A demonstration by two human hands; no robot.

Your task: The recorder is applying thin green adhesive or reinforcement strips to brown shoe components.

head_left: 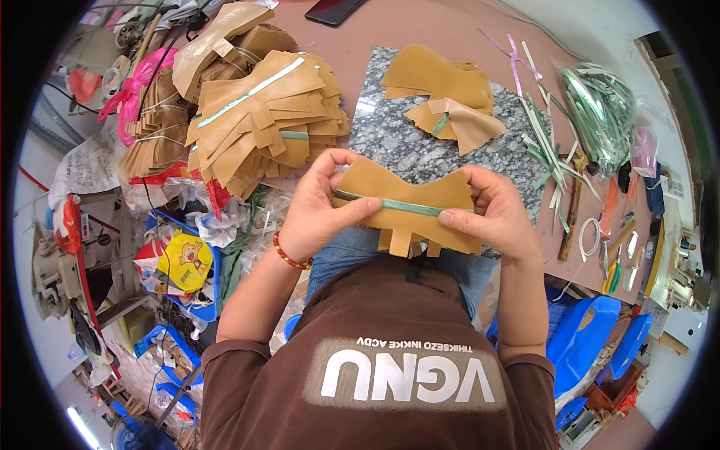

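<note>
Between my two hands I hold a tan leather piece (405,184) with a curved top edge and a small tab at the bottom. A green strip (409,206) runs across it. My left hand (324,195) grips the left end, thumb lying on the strip. The right end is pinched by my right hand (491,210), whose thumb presses the strip's other end. Just beyond, a speckled stone slab (382,112) carries more tan leather pieces (442,79), one folded over to show a paler underside. A large stack of similar leather pieces (262,120) stands to the left, some with green strips.
A bundle of green strips in clear plastic (600,112) lies at the right, beside loose pale strips (544,142). A hammer (574,202) and scissors (611,274) rest near the right edge. A phone (334,10) is at the back. Blue bins (585,337) stand below the table.
</note>
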